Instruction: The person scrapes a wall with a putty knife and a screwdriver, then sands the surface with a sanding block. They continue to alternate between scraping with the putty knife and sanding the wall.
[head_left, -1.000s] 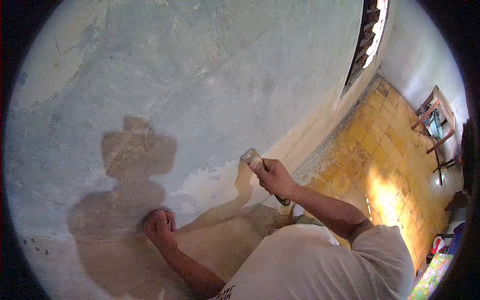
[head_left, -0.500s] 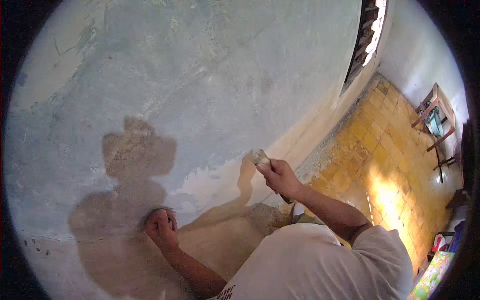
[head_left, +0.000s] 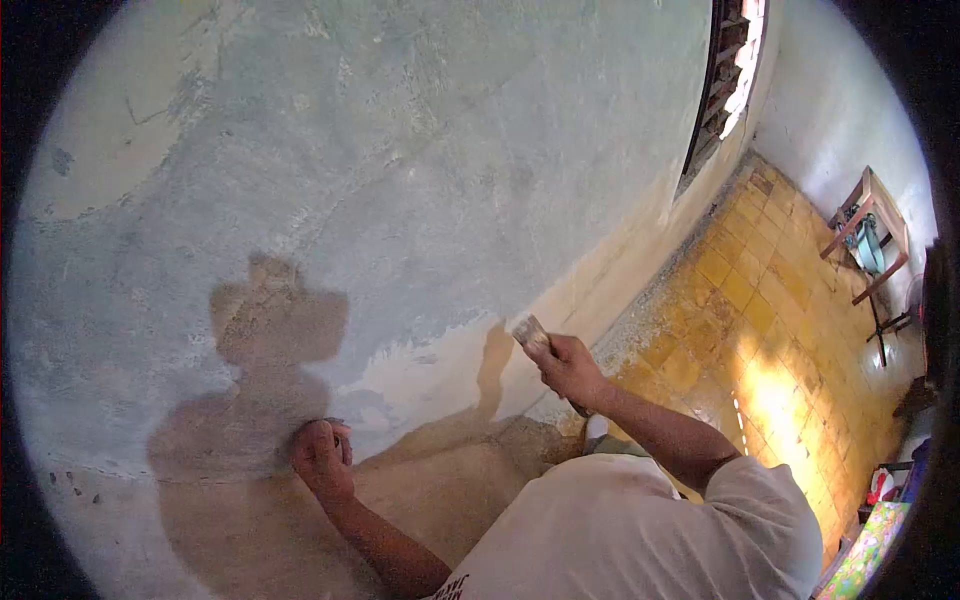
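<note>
My right hand (head_left: 570, 372) is closed round the handle of a flat tool (head_left: 531, 334), a brush or scraper with a pale, worn-looking end. The tool's end is at the wall (head_left: 430, 220), near the border between grey-blue and cream patches; whether it touches is hard to tell. Lower left, my left hand (head_left: 322, 458) is curled close against the wall. Something small and dark may be inside its fingers, but I cannot make it out. Shadows of my head, body and right arm fall across the wall.
A yellow tiled floor (head_left: 740, 270) runs along the wall's foot at the right. A window opening (head_left: 722, 75) is at the upper right. Beyond the floor stand a wooden stool (head_left: 868, 225) with a teal item and, lower right, a floral-patterned cloth (head_left: 868, 550).
My right hand and the tool have shifted slightly right and down, with the tool's end now tilted differently. My left hand has barely moved. The view has shifted a little.
</note>
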